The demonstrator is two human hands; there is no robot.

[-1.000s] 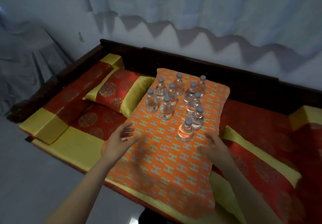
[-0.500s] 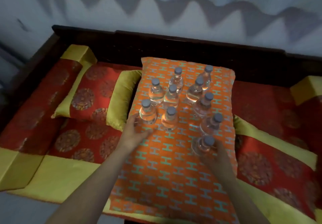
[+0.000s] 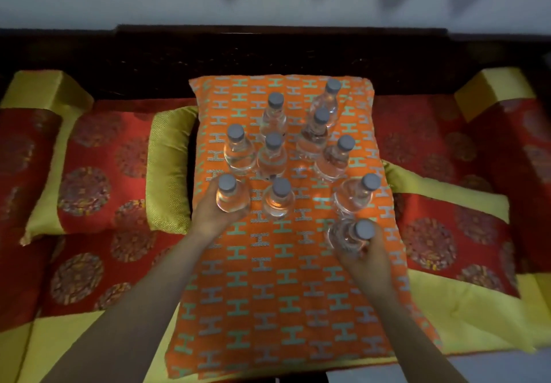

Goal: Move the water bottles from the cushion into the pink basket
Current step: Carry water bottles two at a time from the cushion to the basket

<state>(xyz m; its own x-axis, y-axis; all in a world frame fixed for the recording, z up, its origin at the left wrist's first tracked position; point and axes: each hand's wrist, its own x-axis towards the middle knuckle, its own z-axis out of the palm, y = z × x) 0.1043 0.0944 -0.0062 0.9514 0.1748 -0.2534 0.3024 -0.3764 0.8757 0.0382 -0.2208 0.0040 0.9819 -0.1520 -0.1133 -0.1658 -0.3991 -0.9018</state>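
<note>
An orange cushion (image 3: 277, 287) with a teal H pattern lies on the bench, and several clear water bottles with grey caps stand upright on its far half. My left hand (image 3: 210, 215) wraps around the near-left bottle (image 3: 231, 196). My right hand (image 3: 368, 259) wraps around the nearest right bottle (image 3: 353, 235), which tilts a little. Another bottle (image 3: 278, 199) stands free between the two held ones, and one more (image 3: 357, 193) stands just beyond my right hand. The pink basket is not in view.
The cushion rests on a dark wooden bench (image 3: 268, 51) with red and yellow seat padding (image 3: 465, 302). A red and yellow pillow (image 3: 119, 171) lies to the left, another (image 3: 441, 200) to the right. A pale wall rises behind.
My view has tilted down and closer over the cushion. Both hands reached forward from the bare front of the cushion and closed around the two nearest bottles.
</note>
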